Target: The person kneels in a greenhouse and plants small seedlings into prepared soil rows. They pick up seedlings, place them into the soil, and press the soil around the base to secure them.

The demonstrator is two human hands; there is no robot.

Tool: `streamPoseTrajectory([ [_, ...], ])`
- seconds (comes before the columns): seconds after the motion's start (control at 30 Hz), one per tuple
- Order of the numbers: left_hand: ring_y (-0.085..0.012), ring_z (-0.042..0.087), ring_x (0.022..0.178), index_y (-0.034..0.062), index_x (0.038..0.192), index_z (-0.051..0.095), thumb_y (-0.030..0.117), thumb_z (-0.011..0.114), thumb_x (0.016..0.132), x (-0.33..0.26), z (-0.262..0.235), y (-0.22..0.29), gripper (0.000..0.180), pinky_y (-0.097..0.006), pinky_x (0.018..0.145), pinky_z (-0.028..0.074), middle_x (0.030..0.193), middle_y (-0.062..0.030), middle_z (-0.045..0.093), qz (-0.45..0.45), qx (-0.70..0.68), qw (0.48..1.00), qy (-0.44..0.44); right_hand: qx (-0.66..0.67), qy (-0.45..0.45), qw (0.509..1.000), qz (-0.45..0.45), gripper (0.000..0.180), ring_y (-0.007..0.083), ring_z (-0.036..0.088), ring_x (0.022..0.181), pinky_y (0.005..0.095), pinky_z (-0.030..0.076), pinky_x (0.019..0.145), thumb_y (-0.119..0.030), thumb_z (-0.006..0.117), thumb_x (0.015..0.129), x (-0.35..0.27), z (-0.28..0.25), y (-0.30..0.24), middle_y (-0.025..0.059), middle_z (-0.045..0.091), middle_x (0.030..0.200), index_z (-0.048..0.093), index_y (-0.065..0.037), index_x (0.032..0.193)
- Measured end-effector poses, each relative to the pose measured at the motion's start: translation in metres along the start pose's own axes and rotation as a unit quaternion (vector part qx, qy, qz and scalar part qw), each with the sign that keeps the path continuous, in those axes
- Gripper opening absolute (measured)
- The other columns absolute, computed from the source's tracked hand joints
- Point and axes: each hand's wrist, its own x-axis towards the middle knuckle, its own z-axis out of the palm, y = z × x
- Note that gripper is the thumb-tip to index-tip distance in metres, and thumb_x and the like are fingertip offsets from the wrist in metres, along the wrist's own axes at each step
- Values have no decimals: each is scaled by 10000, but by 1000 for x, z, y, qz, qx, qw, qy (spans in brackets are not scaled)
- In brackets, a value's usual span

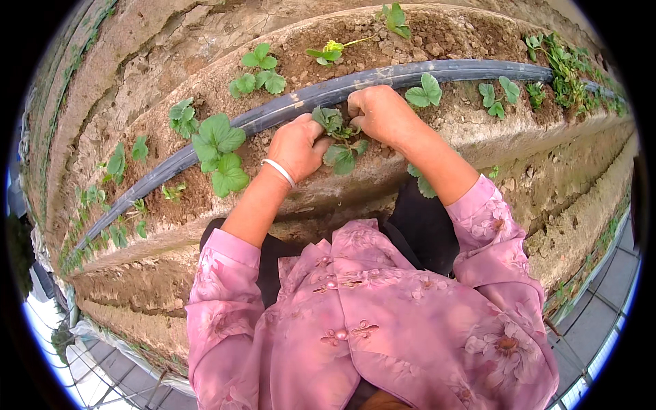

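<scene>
A small strawberry plant (339,156) with dark green, toothed leaves stands in the soil of a raised bed, between my two hands. My left hand (298,145), with a white bracelet at the wrist, is curled in at the plant's left side, its thumb against the leaves. On the other side my right hand (384,115) is closed low by the plant, knuckles up, beside the drip hose. What its fingertips grip is hidden. Just behind both hands runs the flat black drip hose (444,70), dusted with soil.
More strawberry plants (217,147) grow on both sides of the hose. A yellowish sprig (333,48) lies beyond it. Dense greenery (566,72) crowds the bed's right end. A furrow (137,285) runs along the near side, by my dark-trousered knees (427,229).
</scene>
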Motion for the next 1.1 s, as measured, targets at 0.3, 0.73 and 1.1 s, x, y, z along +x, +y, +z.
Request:
streamPoseTrajectory([
  [0.3, -355, 612, 825, 204, 1293, 524, 152, 609, 805, -7, 5, 13, 498, -442, 715, 511, 945, -121, 602, -28, -43, 996, 70, -67, 101, 989, -89, 182, 330, 629, 770, 420, 514, 666, -143, 620, 812, -8, 7, 3, 120, 620, 825, 679, -117, 982],
  [0.73, -363, 626, 798, 72, 852, 647, 223, 595, 798, -3, 4, 12, 168, -464, 696, 506, 975, -160, 594, -44, 103, 993, -33, -161, 18, 977, -140, 89, 317, 641, 755, 431, 512, 657, -85, 585, 727, -1, 6, -4, 108, 609, 816, 664, -72, 766],
  [1.1, -352, 611, 831, 132, 929, 698, 227, 624, 826, -12, 4, 12, 159, -446, 722, 492, 948, -142, 586, -29, -3, 998, 47, -112, -54, 991, -58, 119, 368, 632, 792, 454, 501, 703, -38, 616, 674, 3, 0, -8, 182, 642, 764, 680, -64, 771],
])
